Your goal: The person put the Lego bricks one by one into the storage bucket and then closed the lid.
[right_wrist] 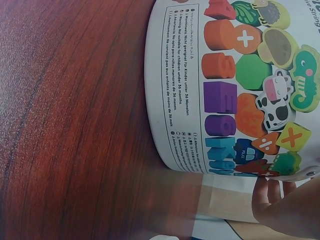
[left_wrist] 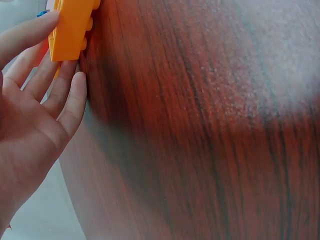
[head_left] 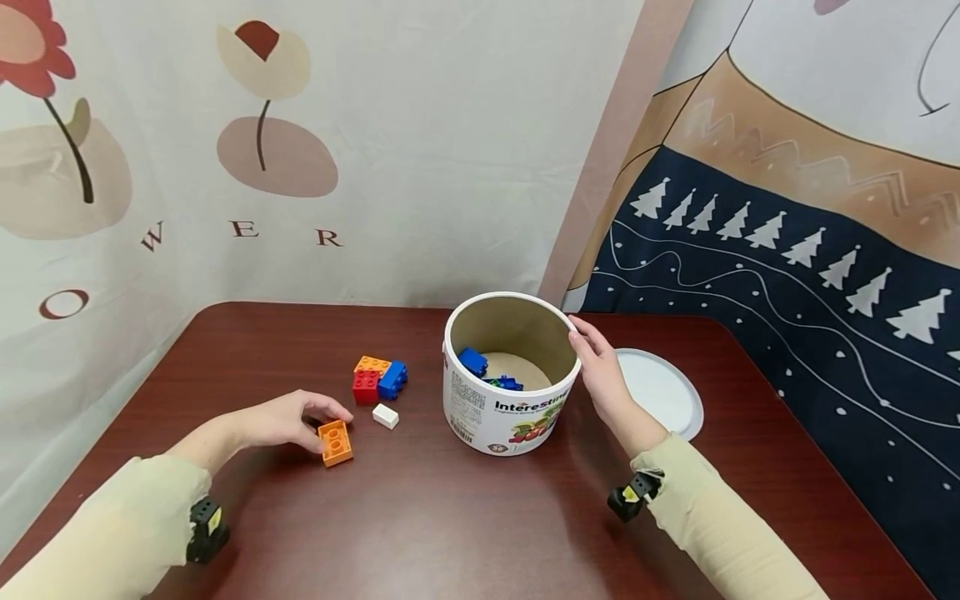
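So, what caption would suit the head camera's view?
Left-hand grip on an orange studded plastic block, right-hand grip at the rim of a round white tub.

Over my link I make out an orange brick (head_left: pixel 336 446), a white brick (head_left: pixel 386 417), a red, blue and orange cluster (head_left: pixel 381 382), blue pieces (head_left: pixel 472 361), a white tub (head_left: pixel 471 408) printed in many colours, a pale lid (head_left: pixel 660 393), a dark-grained reddish-brown table (head_left: pixel 405 533), cream sleeves (head_left: pixel 112 529) and navy cloth (head_left: pixel 855 367) patterned with white trees (head_left: pixel 765 232)
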The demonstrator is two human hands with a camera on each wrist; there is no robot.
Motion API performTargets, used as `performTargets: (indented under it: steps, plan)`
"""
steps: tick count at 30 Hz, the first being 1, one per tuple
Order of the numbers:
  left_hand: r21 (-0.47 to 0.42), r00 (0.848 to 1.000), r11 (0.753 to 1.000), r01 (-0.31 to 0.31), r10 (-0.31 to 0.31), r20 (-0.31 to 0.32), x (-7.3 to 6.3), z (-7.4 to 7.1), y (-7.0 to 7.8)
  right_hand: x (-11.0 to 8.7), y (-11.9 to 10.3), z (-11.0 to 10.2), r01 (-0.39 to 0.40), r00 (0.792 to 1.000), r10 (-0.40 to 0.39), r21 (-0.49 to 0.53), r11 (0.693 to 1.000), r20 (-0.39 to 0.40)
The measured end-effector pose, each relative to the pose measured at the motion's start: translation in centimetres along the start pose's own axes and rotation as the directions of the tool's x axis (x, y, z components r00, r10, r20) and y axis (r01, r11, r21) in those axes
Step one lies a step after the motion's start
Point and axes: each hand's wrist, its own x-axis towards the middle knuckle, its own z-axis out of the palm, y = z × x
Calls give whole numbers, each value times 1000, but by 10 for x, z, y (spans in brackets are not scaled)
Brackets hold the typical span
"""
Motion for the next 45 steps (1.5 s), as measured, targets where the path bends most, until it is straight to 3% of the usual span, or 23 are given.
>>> performTargets:
  steps: [8, 17, 24, 38, 45]
  plan:
    - [6, 999, 1000, 13, -13, 34, -2, -3, 2, 0, 0, 0, 0, 1000, 0, 4, 1000, 1]
    - [23, 999, 1000, 21, -20, -32, -2, 0, -1, 1, 0, 0, 3, 1000, -3, 12, 1000, -1]
    - [30, 999, 999, 25, -24, -39, -2, 0, 0, 0, 1, 0, 1, 1000, -1, 14, 1000, 3]
    - [50, 997, 998, 36, -32, -77, -3, -13, 13, 1, 1, -1, 2, 1000, -2, 7, 1000, 3]
    - [24, 996, 1000, 0, 2, -92, -2, -22, 27, 0, 0, 0, 5, 1000, -5, 4, 1000, -2]
